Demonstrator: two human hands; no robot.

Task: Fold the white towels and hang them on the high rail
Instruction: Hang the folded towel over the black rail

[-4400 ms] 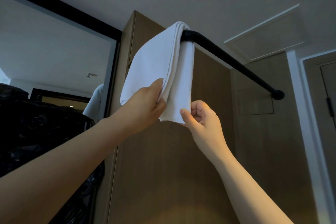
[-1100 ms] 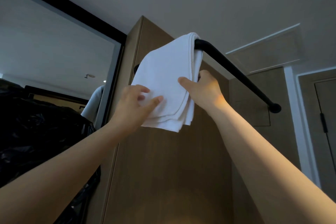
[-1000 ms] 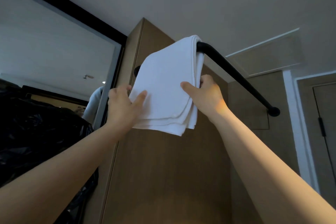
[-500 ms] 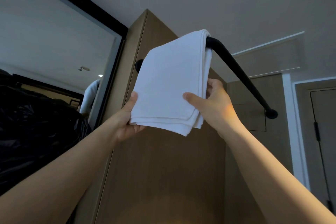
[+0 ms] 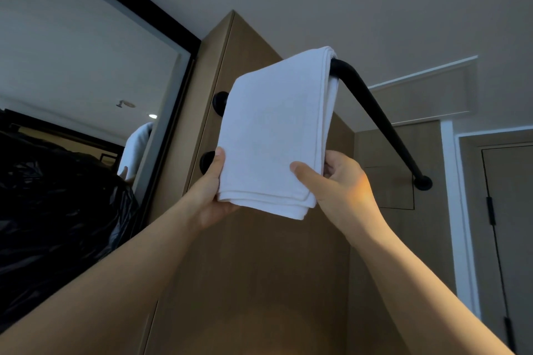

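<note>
Folded white towel [image 5: 274,130] draped over the bend of the black rail [image 5: 375,115], in front of the wooden cabinet [image 5: 259,268] and left of the rail's long straight run. The left hand [image 5: 210,193] holds the lower left corner, thumb on the front face and fingers hidden behind, its grip closed on the cloth. The right hand [image 5: 337,181] pinches the lower right edge, thumb in front, fingers curled behind. A black plastic bag [image 5: 57,210] sits at the left
</note>
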